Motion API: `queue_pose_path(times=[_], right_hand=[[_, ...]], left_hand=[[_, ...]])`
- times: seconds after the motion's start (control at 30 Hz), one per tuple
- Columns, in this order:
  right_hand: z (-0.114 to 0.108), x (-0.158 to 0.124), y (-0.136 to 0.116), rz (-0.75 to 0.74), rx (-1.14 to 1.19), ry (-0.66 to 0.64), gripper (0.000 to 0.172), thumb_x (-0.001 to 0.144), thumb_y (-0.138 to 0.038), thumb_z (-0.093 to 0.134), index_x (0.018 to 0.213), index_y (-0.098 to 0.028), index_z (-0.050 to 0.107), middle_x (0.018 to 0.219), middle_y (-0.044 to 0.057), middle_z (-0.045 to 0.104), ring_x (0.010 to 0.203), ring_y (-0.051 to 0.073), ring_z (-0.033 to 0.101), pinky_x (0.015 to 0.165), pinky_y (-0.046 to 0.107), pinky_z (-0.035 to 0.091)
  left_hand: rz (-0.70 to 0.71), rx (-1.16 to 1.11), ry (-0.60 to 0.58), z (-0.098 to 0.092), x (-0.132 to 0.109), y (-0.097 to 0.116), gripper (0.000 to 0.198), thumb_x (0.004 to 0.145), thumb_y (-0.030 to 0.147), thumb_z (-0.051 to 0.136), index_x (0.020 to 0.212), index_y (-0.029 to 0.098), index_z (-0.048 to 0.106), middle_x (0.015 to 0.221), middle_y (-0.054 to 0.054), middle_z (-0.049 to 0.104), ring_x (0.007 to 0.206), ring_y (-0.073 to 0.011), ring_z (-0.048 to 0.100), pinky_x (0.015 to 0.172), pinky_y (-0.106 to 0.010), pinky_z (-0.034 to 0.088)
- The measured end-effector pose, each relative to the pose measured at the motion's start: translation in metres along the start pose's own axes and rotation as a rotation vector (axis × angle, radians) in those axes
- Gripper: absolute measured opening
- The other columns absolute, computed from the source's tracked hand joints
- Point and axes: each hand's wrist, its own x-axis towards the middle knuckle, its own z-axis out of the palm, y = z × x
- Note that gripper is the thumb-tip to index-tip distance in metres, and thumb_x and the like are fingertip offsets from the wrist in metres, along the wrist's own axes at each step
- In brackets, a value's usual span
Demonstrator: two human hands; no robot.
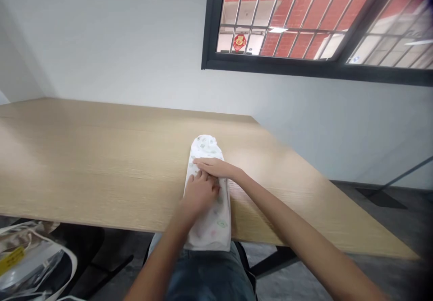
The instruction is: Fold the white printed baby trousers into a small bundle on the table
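A folded white cloth (213, 229) with small green and pink prints lies lengthwise on the table; its near end hangs a little over the front edge. My left hand (202, 192) rests palm down on the middle of the cloth, fingers a little apart and slightly blurred. Just beyond it, my right hand (216, 167) lies flat across the cloth, fingers stretched out to the left. The two hands touch or nearly touch, and neither grips the fabric. Part of the cloth is hidden beneath them.
The light wood table (111, 156) runs far to the left, with a slanting right edge. Behind it stand a white wall (118, 43) and a barred window (287, 21). A bag (30, 260) with light straps sits below the table at lower left.
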Motion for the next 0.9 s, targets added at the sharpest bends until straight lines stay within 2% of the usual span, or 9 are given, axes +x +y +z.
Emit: queue_pose_path(times=[0.13,0.23,0.3,0.4,0.5,0.63,0.77,0.83,0.9], right_hand=[[0.007,0.018,0.010,0.016,-0.117,0.015,0.039,0.093,-0.024,0.029,0.124,-0.014,0.049,0.134,0.009,0.046,0.123,0.023,0.039,0.102,0.039,0.031],[0.011,0.037,0.022,0.082,-0.186,0.080,0.039,0.093,-0.021,0.027,0.124,-0.010,0.047,0.133,0.014,0.045,0.126,0.027,0.034,0.102,0.044,0.027],[0.014,0.048,0.027,0.135,-0.214,0.126,0.041,0.093,-0.019,0.025,0.128,-0.007,0.042,0.137,0.017,0.039,0.130,0.028,0.027,0.105,0.046,0.021],[0.016,0.059,0.030,0.207,-0.225,0.143,0.047,0.093,-0.020,0.023,0.137,-0.002,0.028,0.146,0.019,0.022,0.134,0.028,0.016,0.108,0.046,0.015],[0.010,0.055,0.021,0.223,-0.212,0.080,0.051,0.094,-0.026,0.025,0.137,0.001,0.028,0.146,0.021,0.021,0.134,0.030,0.019,0.106,0.045,0.020],[0.000,0.013,-0.014,0.117,-0.182,-0.058,0.055,0.092,-0.047,0.033,0.128,-0.008,0.048,0.136,0.017,0.042,0.123,0.030,0.040,0.097,0.041,0.036],[0.008,-0.069,-0.061,-0.124,-0.172,-0.164,0.050,0.089,-0.055,0.039,0.121,-0.020,0.056,0.130,0.007,0.051,0.121,0.026,0.044,0.099,0.039,0.036],[0.019,-0.106,-0.077,-0.194,-0.199,-0.099,0.070,0.079,-0.062,0.051,0.130,-0.013,0.046,0.135,0.012,0.045,0.125,0.029,0.037,0.102,0.039,0.032],[0.031,-0.131,-0.087,-0.231,-0.291,0.004,0.075,0.073,-0.053,0.063,0.130,-0.008,0.044,0.131,0.016,0.048,0.122,0.030,0.040,0.101,0.041,0.033]], left_hand=[[-0.052,-0.004,0.081,0.026,-0.038,0.018,0.042,0.094,0.025,0.032,0.133,0.011,0.040,0.140,-0.011,0.039,0.129,-0.0298,0.034,0.104,-0.050,0.030],[0.047,0.017,0.189,0.036,-0.080,0.022,0.043,0.094,0.029,0.033,0.133,0.014,0.041,0.140,-0.006,0.040,0.129,-0.0248,0.036,0.104,-0.044,0.034],[0.138,0.046,0.203,0.037,-0.100,0.018,0.045,0.093,0.033,0.036,0.135,0.015,0.038,0.140,-0.006,0.038,0.129,-0.0244,0.037,0.101,-0.043,0.039],[0.235,0.064,0.172,0.033,-0.112,0.005,0.056,0.087,0.031,0.049,0.138,0.017,0.031,0.142,-0.005,0.035,0.128,-0.0260,0.037,0.099,-0.045,0.042],[0.299,0.037,0.093,0.027,-0.111,-0.011,0.070,0.075,0.007,0.050,0.138,0.028,0.030,0.143,0.001,0.035,0.128,-0.0249,0.038,0.100,-0.048,0.041],[0.350,-0.031,0.099,0.018,-0.110,-0.035,0.078,0.066,-0.008,0.036,0.130,0.036,0.041,0.138,0.004,0.042,0.125,-0.0194,0.042,0.100,-0.043,0.041],[0.347,-0.132,0.186,0.010,-0.116,-0.054,0.068,0.069,-0.006,0.036,0.123,0.032,0.049,0.131,0.001,0.051,0.119,-0.0182,0.048,0.097,-0.036,0.044],[0.329,-0.186,0.186,0.007,-0.118,-0.058,0.060,0.070,-0.003,0.040,0.119,0.031,0.052,0.126,0.001,0.054,0.114,-0.0177,0.051,0.096,-0.033,0.045],[0.293,-0.238,0.175,0.001,-0.115,-0.057,0.051,0.074,0.000,0.042,0.115,0.029,0.053,0.117,0.001,0.059,0.106,-0.0156,0.056,0.091,-0.029,0.048]])
